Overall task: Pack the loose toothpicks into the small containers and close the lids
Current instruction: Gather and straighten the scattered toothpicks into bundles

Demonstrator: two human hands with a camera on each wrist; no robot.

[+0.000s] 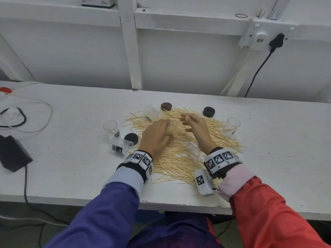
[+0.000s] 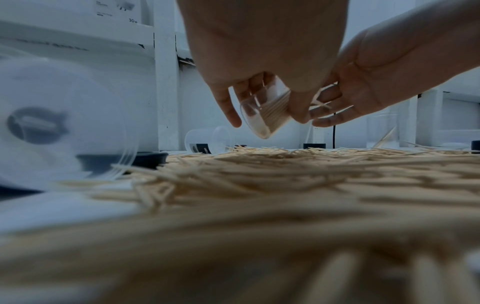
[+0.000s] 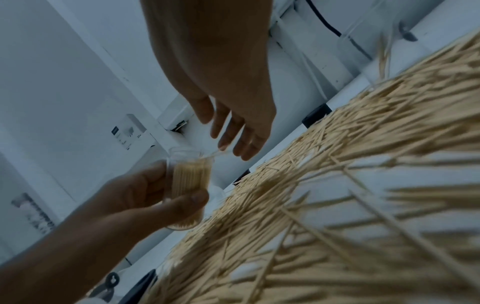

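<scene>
A broad pile of loose toothpicks (image 1: 179,154) covers the middle of the white table (image 1: 71,167). My left hand (image 1: 155,135) grips a small clear container (image 2: 265,115), tilted above the pile and well filled with toothpicks (image 3: 191,179). My right hand (image 1: 195,124) hovers at the container's mouth with its fingers (image 3: 228,133) nearly straight and a toothpick or two against the fingertips. A brown lid (image 1: 166,106) and two black lids (image 1: 208,111) (image 1: 131,138) lie around the pile.
Clear containers stand upright at the left (image 1: 110,126) and right (image 1: 232,126). Others lie on their sides (image 1: 120,146) (image 1: 151,111) (image 1: 204,181). A black adapter (image 1: 13,154) and cables sit at far left. The table's front edge (image 1: 179,204) runs just below my wrists.
</scene>
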